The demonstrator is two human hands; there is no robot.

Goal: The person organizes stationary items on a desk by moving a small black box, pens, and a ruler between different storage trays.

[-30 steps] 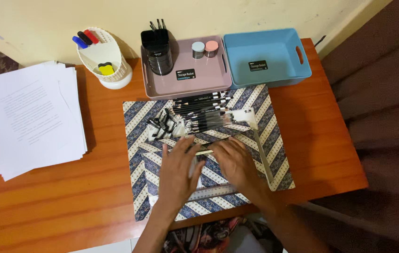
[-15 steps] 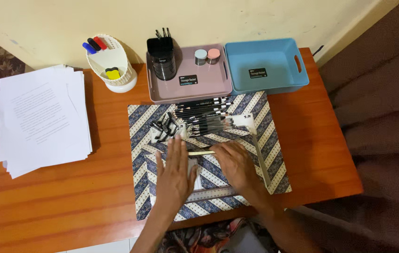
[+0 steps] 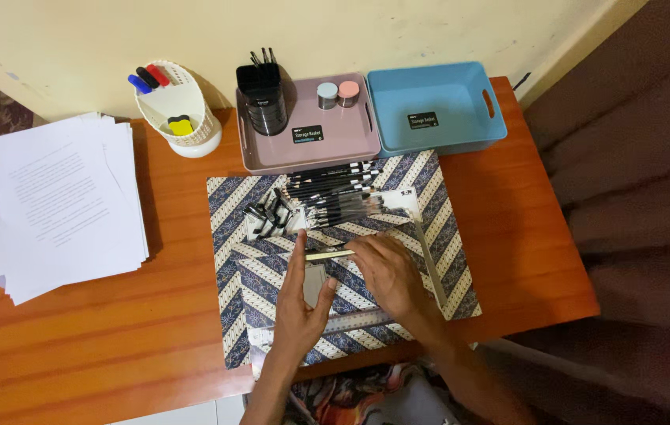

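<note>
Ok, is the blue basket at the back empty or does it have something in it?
Empty. The blue basket shows only its bare floor; the grey and pink jars stand in the pink tray beside it.

Polished wood, patterned cloth, clear plastic and paper.
The table [image 3: 524, 236] is glossy reddish wood; over it lies a matt blue-and-white patterned cloth [image 3: 233, 205]. Under the hands rest see-through plastic rulers [image 3: 359, 321]. The pink tray [image 3: 327, 145] and blue basket [image 3: 437, 102] look like smooth matt plastic. The sheets [image 3: 59, 205] are plain white paper, and the pencils [image 3: 335, 189] shine black.
</note>
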